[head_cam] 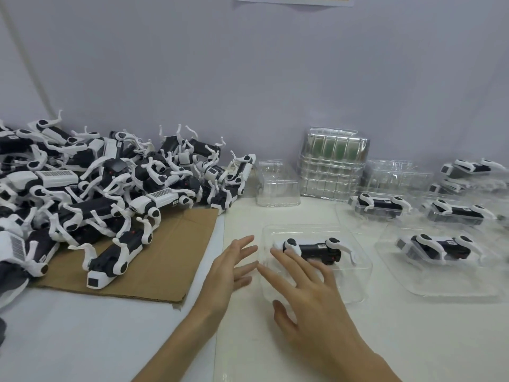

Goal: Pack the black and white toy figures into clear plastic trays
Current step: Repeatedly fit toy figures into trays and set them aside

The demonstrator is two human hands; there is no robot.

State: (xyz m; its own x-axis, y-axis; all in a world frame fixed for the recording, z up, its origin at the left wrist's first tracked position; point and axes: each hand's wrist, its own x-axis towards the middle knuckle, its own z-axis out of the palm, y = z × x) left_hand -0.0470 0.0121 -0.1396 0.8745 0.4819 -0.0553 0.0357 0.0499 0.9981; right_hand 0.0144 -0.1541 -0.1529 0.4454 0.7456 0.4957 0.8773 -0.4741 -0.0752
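Head view, toy pile on cardboard left, tray stack behind

The fingers of the right grip cover the near left corner of the clear plastic tray under them and part of the black and white toy figure lying in it. The figure's small label is too small to read. The left grip has blurred fingertips. Left of it, the heap of black and white toy figures is cut off by the edge.
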